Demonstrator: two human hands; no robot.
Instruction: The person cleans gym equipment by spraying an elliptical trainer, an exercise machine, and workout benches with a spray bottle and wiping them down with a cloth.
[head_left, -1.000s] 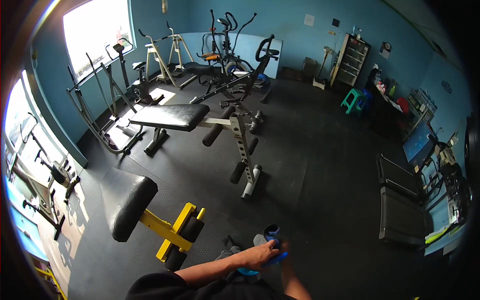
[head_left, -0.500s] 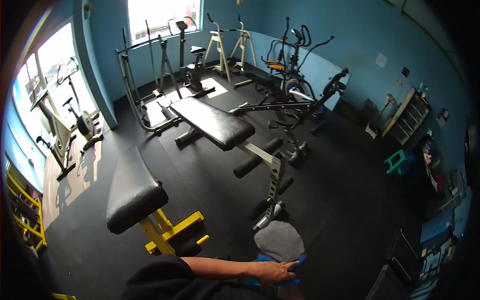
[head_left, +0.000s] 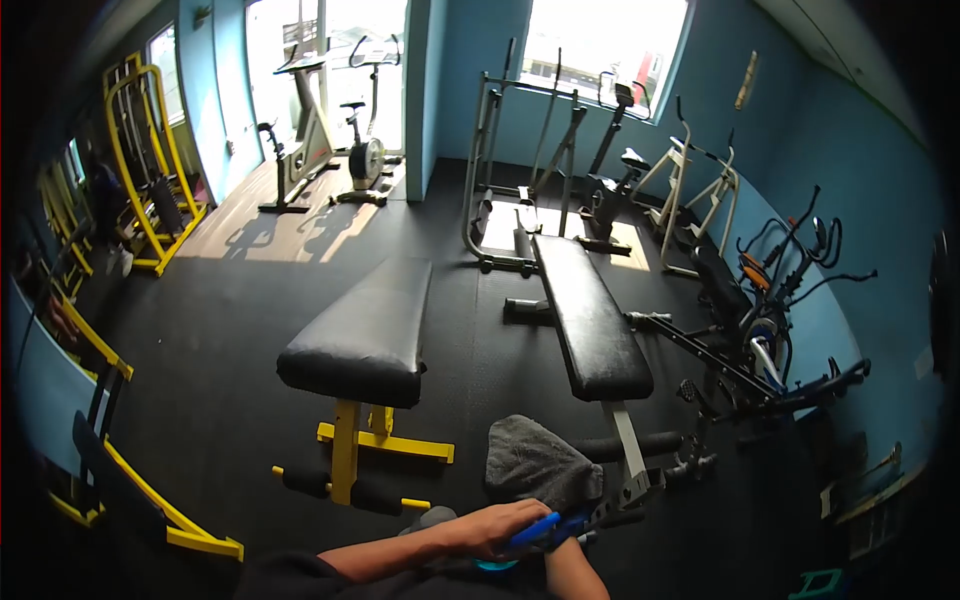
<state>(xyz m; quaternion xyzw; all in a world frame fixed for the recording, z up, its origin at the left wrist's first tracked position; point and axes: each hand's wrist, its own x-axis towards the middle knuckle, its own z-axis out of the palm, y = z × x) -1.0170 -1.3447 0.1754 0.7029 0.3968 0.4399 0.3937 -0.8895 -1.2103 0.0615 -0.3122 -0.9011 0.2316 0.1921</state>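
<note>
My left hand (head_left: 508, 525) is at the bottom centre, its fingers closed on a blue object (head_left: 533, 531). Only the forearm and wrist of my right hand (head_left: 562, 548) show clearly; its fingers are hidden behind the blue object. A grey cloth (head_left: 540, 462) spreads out just beyond both hands, its lower end close to the blue object. Below my left hand a bit of light-blue material (head_left: 495, 565) shows. What the blue object is cannot be made out.
A black bench on a yellow frame (head_left: 360, 335) stands ahead to the left, and another black bench (head_left: 592, 320) ahead to the right. Yellow machines (head_left: 155, 170) line the left side. Exercise bikes (head_left: 305, 140) stand by the windows, with more equipment (head_left: 765, 330) at right.
The view has swung left, bringing the yellow machines into sight. The grey cloth, rounded half a second ago, now spreads out in front of my hands. My left hand stays at the blue object.
</note>
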